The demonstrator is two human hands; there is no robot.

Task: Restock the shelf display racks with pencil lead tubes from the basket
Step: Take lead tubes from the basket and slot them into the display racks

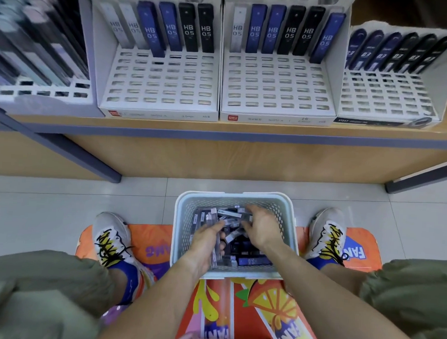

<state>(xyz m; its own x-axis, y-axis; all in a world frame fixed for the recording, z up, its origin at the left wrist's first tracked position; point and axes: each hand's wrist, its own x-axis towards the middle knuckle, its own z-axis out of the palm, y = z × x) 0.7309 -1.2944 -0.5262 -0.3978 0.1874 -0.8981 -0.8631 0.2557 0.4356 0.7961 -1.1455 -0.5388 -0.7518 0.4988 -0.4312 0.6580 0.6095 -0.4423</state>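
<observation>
reaching down into the basket (pixel 182 218), both hands: left (pixel 206 241) and right (pixel 259 228) gripping lead tubes (pixel 251 261).

Both hands are down in the basket (pixel 180 218) on the floor mat (pixel 147 240). The left hand (pixel 205 241) grips several tubes (pixel 217 248); the right hand (pixel 261 226) seems to pinch one, though blur hides it. On the shelf (pixel 219 127), racks (pixel 277 89) hold tubes only along their back rows.
</observation>
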